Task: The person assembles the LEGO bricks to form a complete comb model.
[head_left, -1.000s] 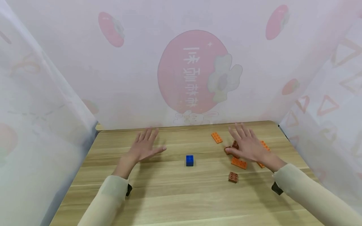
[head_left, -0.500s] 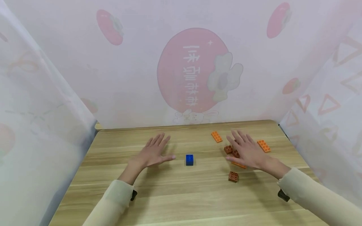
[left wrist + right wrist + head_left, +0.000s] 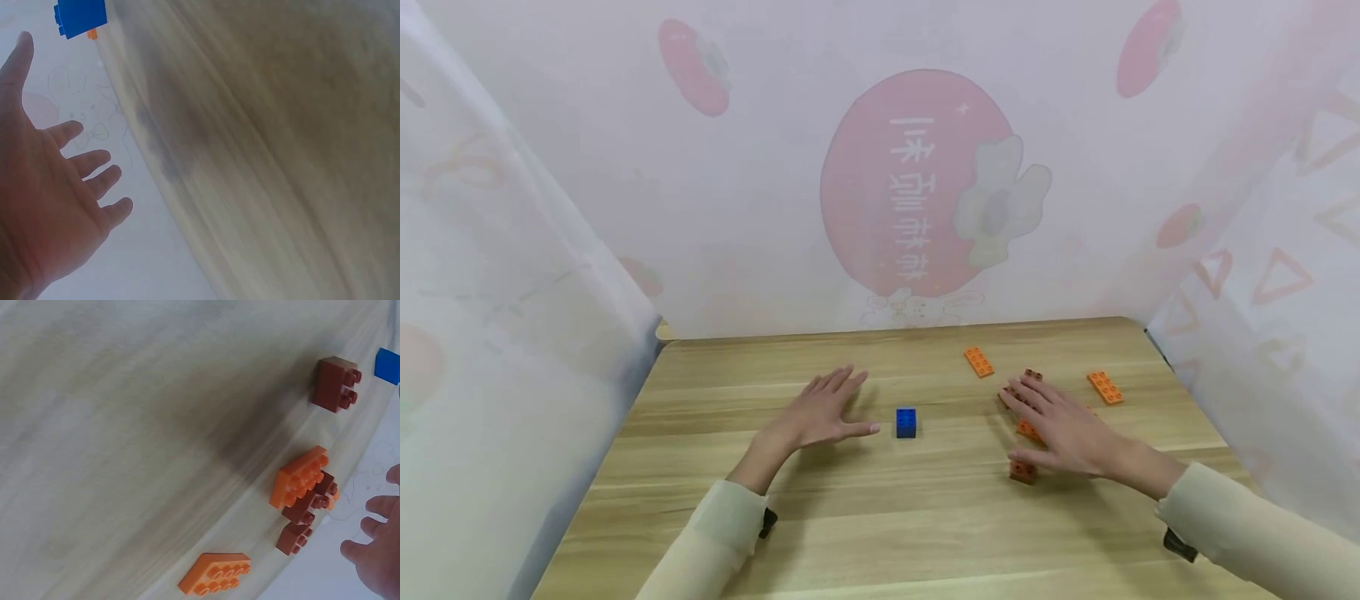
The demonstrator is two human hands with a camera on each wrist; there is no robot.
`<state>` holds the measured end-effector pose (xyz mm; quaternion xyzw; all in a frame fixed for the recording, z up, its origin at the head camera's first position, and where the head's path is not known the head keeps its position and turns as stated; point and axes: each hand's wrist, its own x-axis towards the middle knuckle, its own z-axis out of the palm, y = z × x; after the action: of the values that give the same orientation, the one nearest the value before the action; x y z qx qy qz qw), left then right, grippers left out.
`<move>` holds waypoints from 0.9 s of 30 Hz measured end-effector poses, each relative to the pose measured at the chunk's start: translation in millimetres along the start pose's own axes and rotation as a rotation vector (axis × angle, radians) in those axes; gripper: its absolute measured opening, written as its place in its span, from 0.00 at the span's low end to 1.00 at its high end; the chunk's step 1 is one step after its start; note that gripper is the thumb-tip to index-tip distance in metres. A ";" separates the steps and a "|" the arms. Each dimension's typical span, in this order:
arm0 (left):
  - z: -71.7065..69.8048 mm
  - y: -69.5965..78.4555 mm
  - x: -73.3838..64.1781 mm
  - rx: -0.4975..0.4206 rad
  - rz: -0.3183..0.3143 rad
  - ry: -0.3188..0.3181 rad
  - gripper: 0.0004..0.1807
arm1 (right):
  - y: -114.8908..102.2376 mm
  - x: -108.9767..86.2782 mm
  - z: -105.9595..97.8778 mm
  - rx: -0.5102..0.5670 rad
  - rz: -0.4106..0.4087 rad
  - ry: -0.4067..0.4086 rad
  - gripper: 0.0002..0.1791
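My left hand hovers over the table with fingers spread, its thumb tip just left of a blue toy brick. In the left wrist view, that hand is apart from the blue brick. My right hand hangs above a group of brown and orange bricks, fingers stretched and holding nothing. Its thumb overlaps a brown square brick in the head view. Under its fingers an orange brick is partly hidden. The right wrist view shows this orange brick beside brown bricks.
A flat orange brick lies toward the back of the wooden table, another orange brick to the right. White printed cloth hangs behind the table and along both sides.
My left hand has moved right, closer to the blue brick. The right hand has come slightly nearer, and its thumb now overlaps the near brown brick. The bricks stay where they were.
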<state>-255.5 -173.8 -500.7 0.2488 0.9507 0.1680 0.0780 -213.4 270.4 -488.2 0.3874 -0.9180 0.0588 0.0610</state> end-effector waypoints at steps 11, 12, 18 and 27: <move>6.6 13.1 6.5 -0.096 0.046 -0.003 0.57 | -5.6 -13.5 7.0 0.022 -0.078 0.049 0.47; 7.1 14.6 6.9 -0.103 0.049 -0.008 0.56 | -6.0 -14.8 7.7 0.020 -0.087 0.056 0.46; 12.6 22.7 11.8 -0.118 0.065 -0.026 0.55 | -5.7 -21.0 11.8 0.003 -0.135 0.091 0.42; 20.8 29.3 17.7 -0.163 0.085 -0.053 0.53 | -5.1 -25.3 20.3 0.074 -0.163 0.116 0.38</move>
<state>-252.9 -135.1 -510.8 0.2860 0.9201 0.2412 0.1159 -193.6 281.6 -511.9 0.4586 -0.8756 0.1099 0.1044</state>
